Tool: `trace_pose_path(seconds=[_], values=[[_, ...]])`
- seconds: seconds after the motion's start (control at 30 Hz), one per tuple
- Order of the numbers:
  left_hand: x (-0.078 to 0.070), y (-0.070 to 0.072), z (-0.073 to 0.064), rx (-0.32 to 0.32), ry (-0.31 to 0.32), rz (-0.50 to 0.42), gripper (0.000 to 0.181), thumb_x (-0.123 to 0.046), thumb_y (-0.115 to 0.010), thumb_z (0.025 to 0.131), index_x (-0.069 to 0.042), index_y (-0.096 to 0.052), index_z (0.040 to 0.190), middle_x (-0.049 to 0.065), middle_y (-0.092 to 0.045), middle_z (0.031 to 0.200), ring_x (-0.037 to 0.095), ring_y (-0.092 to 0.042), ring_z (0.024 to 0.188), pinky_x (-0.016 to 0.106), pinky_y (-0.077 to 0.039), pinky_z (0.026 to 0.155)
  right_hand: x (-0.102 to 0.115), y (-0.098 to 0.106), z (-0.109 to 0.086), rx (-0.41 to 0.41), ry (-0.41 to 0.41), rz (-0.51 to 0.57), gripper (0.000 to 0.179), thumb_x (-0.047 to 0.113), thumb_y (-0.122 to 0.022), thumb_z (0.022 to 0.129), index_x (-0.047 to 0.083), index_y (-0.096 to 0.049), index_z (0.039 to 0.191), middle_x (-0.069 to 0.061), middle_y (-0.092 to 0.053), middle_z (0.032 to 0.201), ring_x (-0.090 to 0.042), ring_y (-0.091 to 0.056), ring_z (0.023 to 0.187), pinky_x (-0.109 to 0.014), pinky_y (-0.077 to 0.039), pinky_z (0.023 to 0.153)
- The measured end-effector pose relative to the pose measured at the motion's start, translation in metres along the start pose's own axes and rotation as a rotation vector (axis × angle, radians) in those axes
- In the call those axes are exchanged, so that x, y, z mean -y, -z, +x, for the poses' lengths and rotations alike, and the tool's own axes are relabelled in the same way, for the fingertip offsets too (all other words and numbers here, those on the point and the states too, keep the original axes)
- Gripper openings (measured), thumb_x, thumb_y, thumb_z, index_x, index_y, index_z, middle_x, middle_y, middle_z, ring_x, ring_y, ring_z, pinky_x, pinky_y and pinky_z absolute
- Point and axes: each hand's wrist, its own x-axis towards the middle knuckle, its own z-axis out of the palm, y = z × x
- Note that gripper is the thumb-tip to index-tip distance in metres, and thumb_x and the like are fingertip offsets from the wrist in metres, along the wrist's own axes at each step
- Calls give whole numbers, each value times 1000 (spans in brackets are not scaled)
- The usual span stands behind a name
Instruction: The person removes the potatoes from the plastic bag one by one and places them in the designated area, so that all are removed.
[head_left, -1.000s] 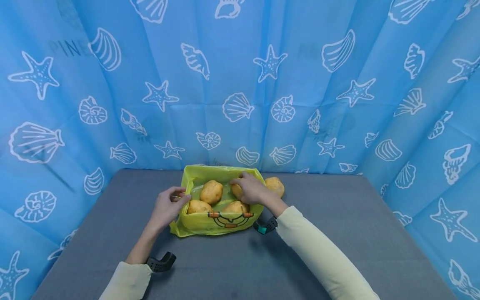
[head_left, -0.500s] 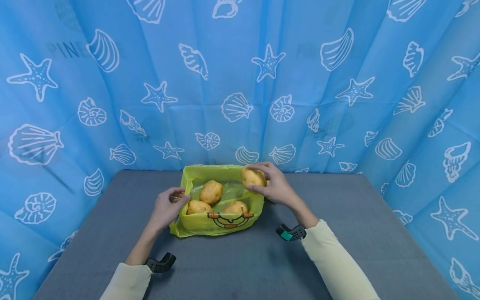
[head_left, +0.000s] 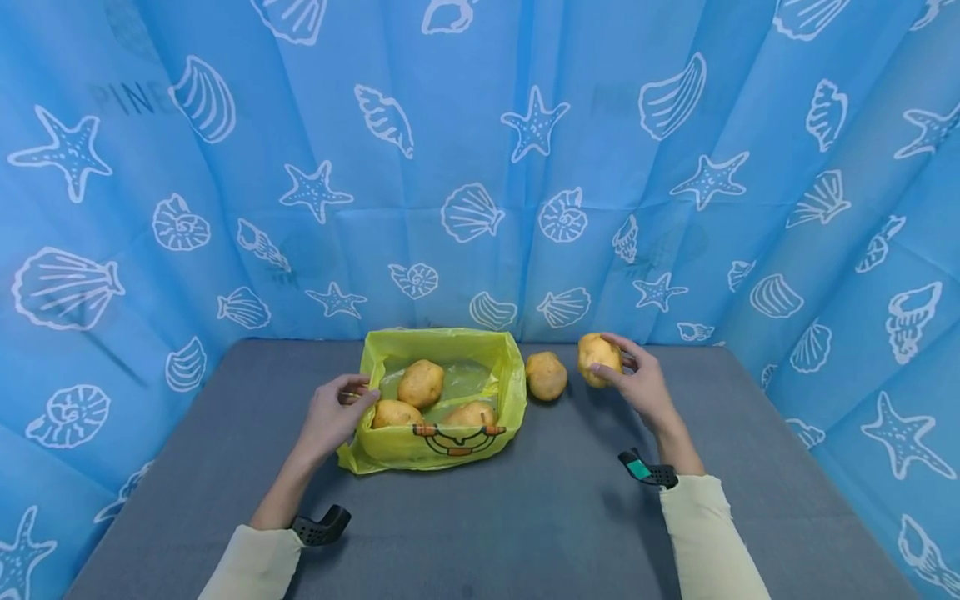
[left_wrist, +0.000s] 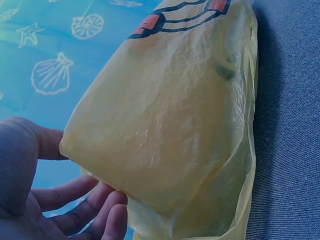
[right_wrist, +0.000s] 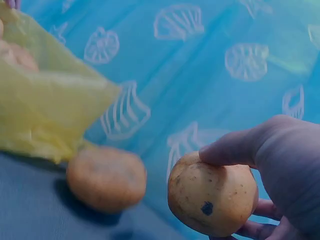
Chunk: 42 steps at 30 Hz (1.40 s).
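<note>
A potato (head_left: 598, 360) is gripped between the thumb and fingers of my right hand (head_left: 643, 385), raised off the table at the bag's right. The right wrist view shows that same potato (right_wrist: 212, 195) with a dark spot on its skin. My left hand (head_left: 333, 417) holds the left rim of a yellow plastic bag (head_left: 457, 450), thumb and fingers at its edge; the left wrist view shows the bag (left_wrist: 165, 125) close up. Inside the open bag lie potatoes (head_left: 421, 383), 3 of them visible. Another potato (head_left: 546, 376) rests on the table just right of the bag.
The grey cloth-covered table (head_left: 465, 533) reaches back to a blue curtain (head_left: 480, 150) printed with shells and starfish. Dark devices are strapped at both wrists, one on the left wrist (head_left: 322, 527) and one on the right wrist (head_left: 648, 471).
My right hand has lifted a potato out of the bag and carried it right, past the potato on the table. My left hand has stayed at the bag's rim.
</note>
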Motion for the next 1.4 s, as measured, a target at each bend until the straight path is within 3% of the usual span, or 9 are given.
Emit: trace_pose_path(seconds=[0.17,0.37,0.87,1.1,1.4], values=[[1,0,0,5,6,-5,47,-39,-59,91,-5,-57,123,12,-60,106,28,-57,99,42,-49,79,-29,-4,-3,16,-97,7,60,29,-68,87,12,-44,140,-14,-34,146,-39,-42,124,-47,-45,87],[2,-1,0,11,5,-10,47,-39,-59,91,-4,-57,123,12,-60,106,29,-57,100,44,-48,81,-43,-14,-5,18,-128,27,60,28,-69,86,11,-45,139,-13,-35,146,-38,-35,130,-53,-39,94],[-1,0,0,10,18,-1,47,-39,-59,91,-5,-56,124,12,-60,107,28,-56,100,42,-48,80,-43,-21,-3,45,-127,30,62,32,-65,89,11,-41,142,-16,-32,147,-36,-30,133,-52,-33,100],[-1,1,1,9,15,11,47,-39,-59,91,-5,-57,123,12,-60,106,28,-56,100,42,-49,79,-43,-21,-3,58,-151,24,65,39,-64,88,18,-38,144,-13,-29,149,-34,-27,135,-52,-31,102],[-1,1,1,7,5,7,46,-38,-59,91,-5,-58,122,11,-61,104,26,-56,98,42,-48,79,-44,-24,-3,56,-126,16,67,35,-65,88,11,-36,144,-15,-32,147,-34,-30,134,-52,-30,103]])
